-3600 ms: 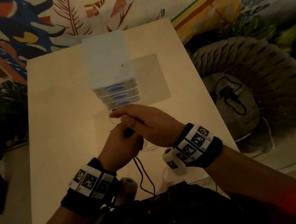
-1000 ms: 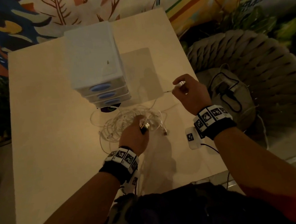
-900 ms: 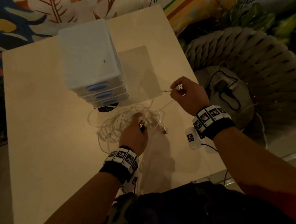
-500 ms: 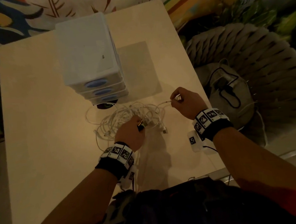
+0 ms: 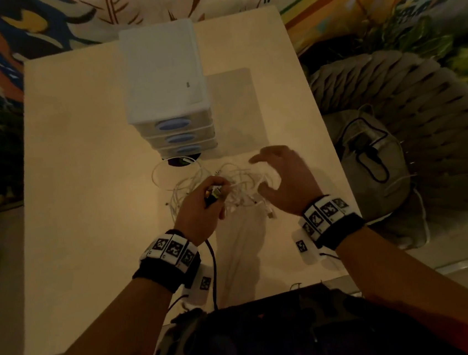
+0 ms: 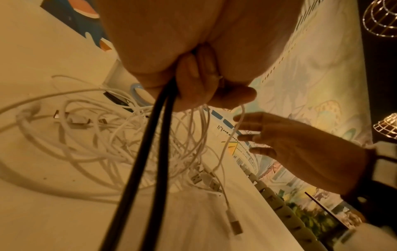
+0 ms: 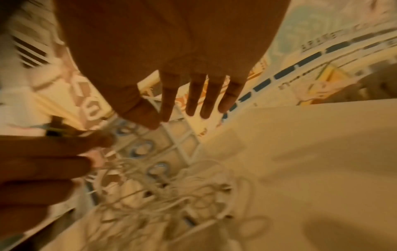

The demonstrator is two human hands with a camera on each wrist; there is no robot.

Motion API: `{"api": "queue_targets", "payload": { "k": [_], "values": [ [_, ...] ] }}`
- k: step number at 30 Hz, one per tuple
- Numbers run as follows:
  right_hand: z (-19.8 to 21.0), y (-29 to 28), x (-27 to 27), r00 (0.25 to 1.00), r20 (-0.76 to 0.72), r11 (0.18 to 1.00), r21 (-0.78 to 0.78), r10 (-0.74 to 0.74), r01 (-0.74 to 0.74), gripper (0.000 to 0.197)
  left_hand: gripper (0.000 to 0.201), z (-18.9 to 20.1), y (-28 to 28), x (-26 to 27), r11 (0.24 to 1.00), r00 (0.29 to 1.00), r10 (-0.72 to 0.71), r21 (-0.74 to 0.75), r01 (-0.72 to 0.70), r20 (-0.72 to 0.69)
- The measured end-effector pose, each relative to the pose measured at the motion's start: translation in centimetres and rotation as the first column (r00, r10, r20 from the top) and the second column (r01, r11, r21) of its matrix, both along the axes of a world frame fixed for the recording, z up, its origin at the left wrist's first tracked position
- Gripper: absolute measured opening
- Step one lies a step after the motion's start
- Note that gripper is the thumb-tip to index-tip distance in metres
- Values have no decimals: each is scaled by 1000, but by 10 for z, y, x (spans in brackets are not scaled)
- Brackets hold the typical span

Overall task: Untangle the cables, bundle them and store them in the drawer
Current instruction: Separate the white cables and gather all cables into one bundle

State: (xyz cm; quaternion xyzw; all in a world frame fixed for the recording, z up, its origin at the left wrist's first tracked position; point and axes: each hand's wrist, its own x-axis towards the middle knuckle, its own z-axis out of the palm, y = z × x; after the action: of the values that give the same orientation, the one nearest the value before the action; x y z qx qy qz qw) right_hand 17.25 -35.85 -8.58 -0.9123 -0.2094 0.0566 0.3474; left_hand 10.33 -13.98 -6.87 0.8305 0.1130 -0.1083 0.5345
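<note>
Black-and-white marker wristbands (image 5: 329, 212) (no readable text)

no legible text, square black-and-white marker codes on both wristbands (image 5: 174, 248), lettering on wall mural (image 7: 318, 42) blurred

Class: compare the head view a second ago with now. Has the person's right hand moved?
Yes. The right hand has let go of the cable end and come in leftward, away from the table's right edge, over the white cable tangle, fingers open.
</note>
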Motion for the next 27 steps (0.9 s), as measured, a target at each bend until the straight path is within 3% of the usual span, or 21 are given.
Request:
{"api": "queue_targets", "payload": {
  "k": [2,4,8,10,13,19,24,27],
  "values": [
    [8,17,-14,985,9,985,0,171,-171,39,6,2,0,-3,1000,1000,12,-8,-12,29],
    [5,29,-17,969,-35,968,-33,247,-248,29,7,3,1,-4,999,999,22,-28,-20,49],
    [6,19,-4,970,-196,977,-127,146,-173,53,7,5,9,-8,999,998,25,-40,-22,65],
    [16,12,-5,956,-247,983,-56,158,-177,42,6,6,13,-12,995,995,61,-78,-54,82],
    [30,9,-11,960,-260,995,43,101,-93,24,19,4,19,-18,989,986,137,-69,-131,96],
    [31,3,-16,956,-294,995,97,13,17,22,12,-10,35,-24,989,998,54,140,-52,-14],
    [30,-2,-25,947,-322,998,-53,14,-33,35,17,-6,38,-23,929,993,87,366,-50,-84],
    [28,1,-29,934,-351,985,-131,63,-115,26,18,-6,37,-21,893,995,51,449,-9,-82]
  ]
}}
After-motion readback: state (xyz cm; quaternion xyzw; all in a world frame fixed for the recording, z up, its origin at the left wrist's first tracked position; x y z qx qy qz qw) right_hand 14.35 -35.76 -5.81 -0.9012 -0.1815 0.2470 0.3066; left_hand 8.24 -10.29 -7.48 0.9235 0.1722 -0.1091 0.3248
